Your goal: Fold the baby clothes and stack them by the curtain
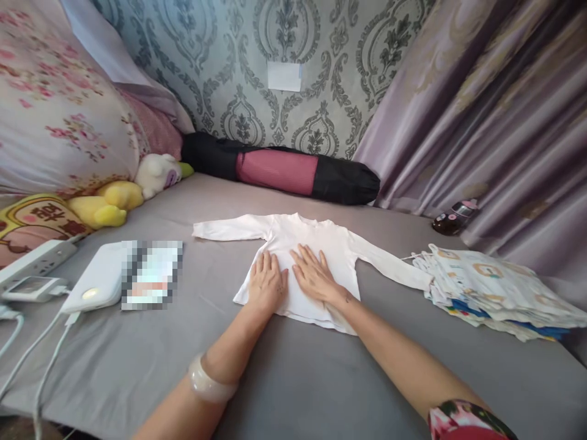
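A small white long-sleeved shirt [321, 235] lies spread out on the grey sheet [293, 379], its neck pointing away from me and both sleeves stretched to the sides. My left hand [266, 282] rests flat on the lower left part of the shirt, fingers extended. Flat on the middle of the shirt lies my right hand [314, 273], its fingers a little apart. Neither hand grips the cloth. The shirt's right cuff reaches a stack of folded clothes [495, 281] with a printed white piece on top.
To the left are a power strip [41, 263], a white power bank [98, 275] with cables and a blurred-out phone [153, 275]. Plush toys [110, 201] sit behind them. A rolled mat in a bag [277, 171] lies along the wall. A bottle [454, 217] stands by the curtain [426, 122].
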{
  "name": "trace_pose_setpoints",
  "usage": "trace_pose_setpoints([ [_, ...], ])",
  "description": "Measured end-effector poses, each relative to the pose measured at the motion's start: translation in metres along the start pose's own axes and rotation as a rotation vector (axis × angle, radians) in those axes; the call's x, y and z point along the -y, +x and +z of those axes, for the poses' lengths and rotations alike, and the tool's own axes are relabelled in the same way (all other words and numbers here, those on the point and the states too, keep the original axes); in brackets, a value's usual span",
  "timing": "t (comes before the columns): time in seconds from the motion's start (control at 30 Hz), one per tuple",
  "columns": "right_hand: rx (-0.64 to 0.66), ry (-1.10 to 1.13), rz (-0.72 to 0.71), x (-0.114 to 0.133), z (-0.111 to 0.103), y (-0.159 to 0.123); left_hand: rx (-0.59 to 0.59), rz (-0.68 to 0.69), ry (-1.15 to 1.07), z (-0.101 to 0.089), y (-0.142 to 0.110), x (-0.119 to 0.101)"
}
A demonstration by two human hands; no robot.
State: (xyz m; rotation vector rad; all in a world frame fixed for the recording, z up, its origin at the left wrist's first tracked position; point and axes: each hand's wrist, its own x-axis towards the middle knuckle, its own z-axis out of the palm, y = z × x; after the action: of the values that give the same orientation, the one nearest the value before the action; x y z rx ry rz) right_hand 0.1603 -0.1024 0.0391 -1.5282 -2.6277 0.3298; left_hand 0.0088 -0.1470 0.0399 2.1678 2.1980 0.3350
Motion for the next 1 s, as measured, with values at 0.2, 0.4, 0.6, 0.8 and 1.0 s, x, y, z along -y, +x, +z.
trace_pose_setpoints([
  [0.2, 0.052, 0.02, -0.166, 0.014, -0.001, 0.006, -0.059, -0.016, 0.07, 0.003, -0.001, 0.001],
  [0.4, 0.055, 0.016, -0.107, 0.009, -0.001, 0.052, -0.1, -0.006, 0.077, 0.012, -0.005, -0.003],
  [0.6, 0.024, 0.056, -0.045, 0.008, -0.004, 0.092, -0.071, 0.009, 0.031, 0.014, -0.006, -0.003],
  [0.8, 0.018, 0.051, 0.031, -0.001, -0.005, 0.134, -0.079, 0.008, 0.081, 0.016, -0.006, -0.003],
  [1.0, -0.061, 0.025, 0.144, -0.004, -0.003, 0.166, -0.062, 0.012, 0.106, 0.015, -0.005, -0.004],
])
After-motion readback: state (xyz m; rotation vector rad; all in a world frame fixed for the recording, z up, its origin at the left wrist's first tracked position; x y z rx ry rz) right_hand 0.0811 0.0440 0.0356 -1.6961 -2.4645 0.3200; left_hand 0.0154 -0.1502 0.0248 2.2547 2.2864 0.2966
